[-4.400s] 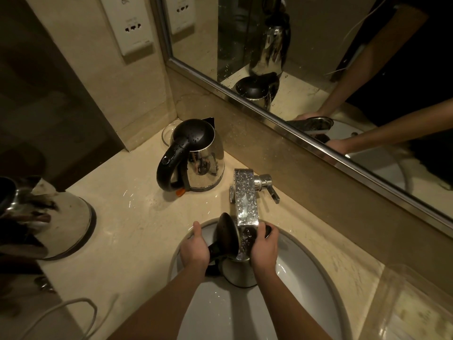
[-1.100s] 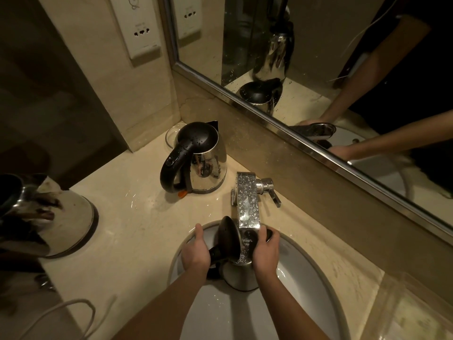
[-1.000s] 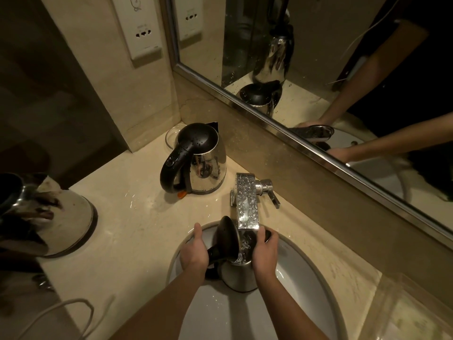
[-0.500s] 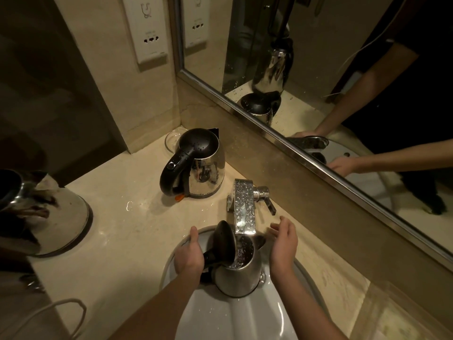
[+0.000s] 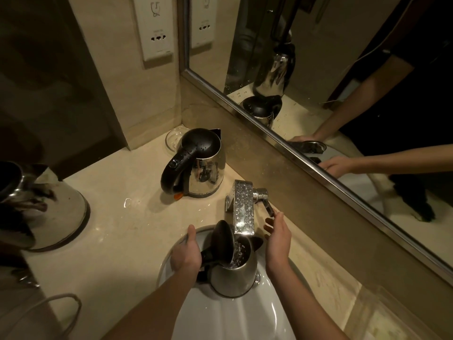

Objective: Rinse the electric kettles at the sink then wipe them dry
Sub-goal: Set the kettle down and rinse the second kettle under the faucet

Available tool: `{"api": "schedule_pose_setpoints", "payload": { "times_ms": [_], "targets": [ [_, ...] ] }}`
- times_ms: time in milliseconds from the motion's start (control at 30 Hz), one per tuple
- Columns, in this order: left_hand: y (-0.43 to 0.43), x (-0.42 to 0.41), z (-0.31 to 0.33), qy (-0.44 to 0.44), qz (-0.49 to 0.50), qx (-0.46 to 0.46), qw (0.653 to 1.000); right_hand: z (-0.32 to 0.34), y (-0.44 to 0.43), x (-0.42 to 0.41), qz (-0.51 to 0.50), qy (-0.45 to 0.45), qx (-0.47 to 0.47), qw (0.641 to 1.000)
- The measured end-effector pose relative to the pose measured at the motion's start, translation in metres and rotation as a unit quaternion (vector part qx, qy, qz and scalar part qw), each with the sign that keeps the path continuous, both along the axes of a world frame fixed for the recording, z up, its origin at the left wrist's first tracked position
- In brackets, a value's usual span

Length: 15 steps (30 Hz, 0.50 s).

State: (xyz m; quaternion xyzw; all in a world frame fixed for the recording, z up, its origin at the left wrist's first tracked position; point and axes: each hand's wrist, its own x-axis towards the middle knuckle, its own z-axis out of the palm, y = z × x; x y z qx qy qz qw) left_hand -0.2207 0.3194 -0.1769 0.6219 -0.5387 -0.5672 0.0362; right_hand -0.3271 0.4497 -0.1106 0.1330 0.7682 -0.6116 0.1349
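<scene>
While the left hand (image 5: 186, 256) grips the open-lidded kettle (image 5: 232, 276) in the sink (image 5: 220, 320) under the faucet (image 5: 242, 209), the right hand (image 5: 278, 244) has come off it, fingers released, beside the lever (image 5: 266, 203).

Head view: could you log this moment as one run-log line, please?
stage: rinsing | electric kettle: lid open, under faucet, in sink | left hand: grips handle | right hand: open, beside lever

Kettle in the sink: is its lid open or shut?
Open. The black lid stands raised beside the faucet spout, and water shows inside the kettle.
</scene>
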Motion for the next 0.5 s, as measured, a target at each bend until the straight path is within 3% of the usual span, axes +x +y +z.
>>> {"api": "schedule_pose_setpoints", "payload": {
  "times_ms": [500],
  "targets": [
    [0.0009, -0.0008, -0.0020, -0.005, 0.025, 0.010, 1.000, 0.0091, -0.0008, 0.0013, 0.002, 0.001, 0.022, 1.000]
  ]
}}
